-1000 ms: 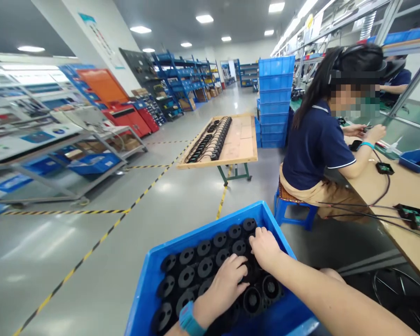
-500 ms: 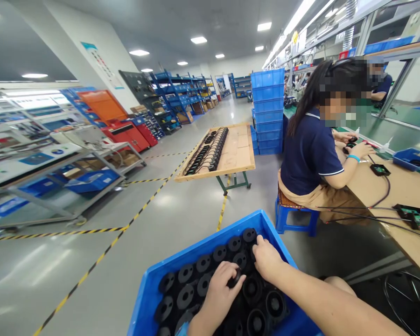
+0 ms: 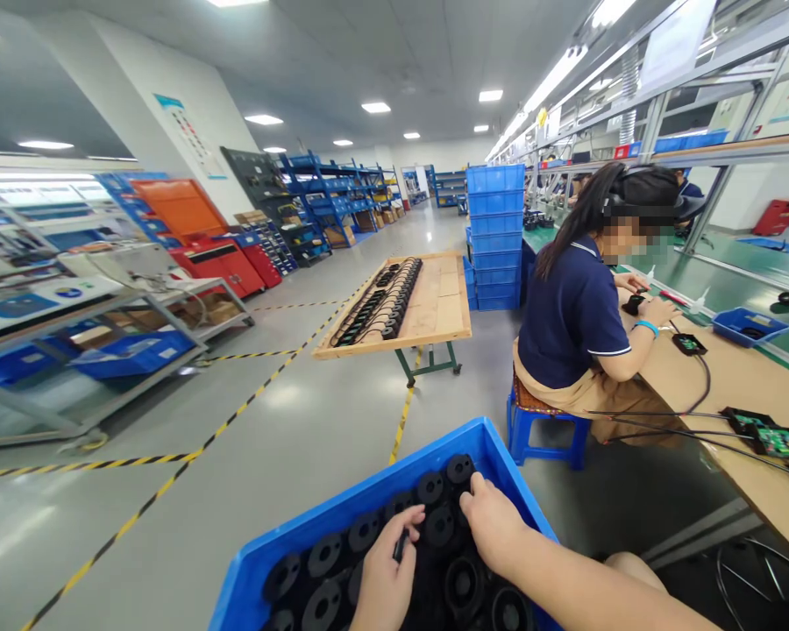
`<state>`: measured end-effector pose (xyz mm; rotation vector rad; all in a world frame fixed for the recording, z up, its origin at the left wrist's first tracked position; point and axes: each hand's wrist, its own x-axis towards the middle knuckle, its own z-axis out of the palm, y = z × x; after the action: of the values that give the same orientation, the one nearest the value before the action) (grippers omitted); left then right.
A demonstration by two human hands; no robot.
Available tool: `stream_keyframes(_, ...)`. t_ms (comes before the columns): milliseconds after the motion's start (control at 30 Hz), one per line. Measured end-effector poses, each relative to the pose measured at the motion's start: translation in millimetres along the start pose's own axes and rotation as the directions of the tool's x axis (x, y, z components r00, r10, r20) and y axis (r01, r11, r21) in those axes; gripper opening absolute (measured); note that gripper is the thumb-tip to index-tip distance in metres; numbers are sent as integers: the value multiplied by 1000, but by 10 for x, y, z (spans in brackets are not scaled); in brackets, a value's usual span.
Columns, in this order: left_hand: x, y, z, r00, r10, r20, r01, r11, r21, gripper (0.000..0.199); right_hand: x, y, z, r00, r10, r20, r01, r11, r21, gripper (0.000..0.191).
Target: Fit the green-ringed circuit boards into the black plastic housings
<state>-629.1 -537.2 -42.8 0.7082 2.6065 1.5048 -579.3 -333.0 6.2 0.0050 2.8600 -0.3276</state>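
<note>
Head | left hand (image 3: 382,574) curled around black part (image 3: 401,545) | right hand (image 3: 498,533) bent beside black disc (image 3: 439,527), grip unclear

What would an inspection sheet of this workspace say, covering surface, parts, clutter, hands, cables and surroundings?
Surface: blue bin below the hands; brown workbench to the right.
Job's things: round black parts fill much of the bin, many with a central hole.
Clutter: small blue tray and open black housings with green boards on the workbench.
Hands: left hand has a small dark piece between thumb and fingers, grip unclear; right hand is at the bin's far right, fingertips hidden.
Cables: black cables on the workbench, some reaching past its edge.
Surroundings: seated co-worker, stacked blue crates, wooden-topped table bearing wired parts.
</note>
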Motion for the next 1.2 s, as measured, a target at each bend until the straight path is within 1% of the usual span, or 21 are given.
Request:
stream_keyframes(33, -2, -9, 22, 998, 68, 20, -69, 994, 82, 34, -12, 5, -7, 1000, -8, -10, 8, 1000, 26, 37)
stream_keyframes(100, -15, -36, 77, 984, 160, 77, -174, 957, 234, 28, -27, 22, -2, 999, 0, -34, 3, 994, 108, 27)
stream_keyframes(133, -23, -57, 105, 977, 187, 106, -210, 931, 298, 27, -29, 31, 9, 998, 27, -57, -17, 986, 165, 24)
stream_keyframes(233, -39, -151, 169, 956, 234, 179, -291, 844, 451, 26, -2, 61, 48, 973, 147, -177, -82, 940, 331, 26)
stream_keyframes(300, -33, -219, 183, 946, 252, 203, -322, 799, 508, 25, 44, 75, 45, 951, 204, -234, -102, 918, 384, 21)
stream_keyframes(367, -13, -258, 178, 937, 272, 218, -348, 773, 531, 22, 105, 80, -1, 943, 235, -237, -131, 913, 386, 16)
stream_keyframes(433, 6, -237, 159, 926, 285, 248, -376, 761, 530, 16, 164, 80, -78, 949, 222, -224, -141, 934, 329, 24)
stream_keyframes(500, 15, -143, 132, 918, 277, 283, -390, 761, 519, 10, 211, 85, -156, 959, 179, -221, -120, 959, 257, 33)
stream_keyframes(600, 30, 51, 95, 917, 236, 321, -376, 778, 503, 7, 268, 125, -210, 967, 138, -213, -94, 974, 204, 34)
stream_keyframes(667, 56, 123, 87, 919, 225, 323, -364, 798, 480, 9, 314, 169, -201, 972, 128, -195, -91, 978, 188, 32)
stream_keyframes(767, 73, 113, 93, 929, 251, 271, -349, 838, 420, 16, 381, 211, -182, 982, 97, -161, -76, 988, 137, 24)
stream_keyframes(833, 56, 84, 98, 938, 263, 225, -334, 861, 384, 23, 416, 195, -191, 988, 70, -139, -57, 994, 96, 24)
stream_keyframes(933, 36, 76, 80, 947, 265, 180, -312, 889, 334, 25, 479, 107, -224, 991, 53, -122, -47, 998, 48, 26)
stream_keyframes(1067, 97, 152, 0, 958, 273, 93, -288, 913, 289, 29, 525, -32, -265, 992, 85, -92, -84, 996, 10, 25)
stream_keyframes(1133, 177, 180, -54, 971, 228, 77, -240, 909, 340, 30, 504, -71, -282, 994, 89, -66, -90, 996, -1, 24)
stream_keyframes(1200, 302, 154, -100, 990, 122, 72, -141, 888, 437, 29, 483, -75, -289, 995, 83, -46, -83, 997, 0, 21)
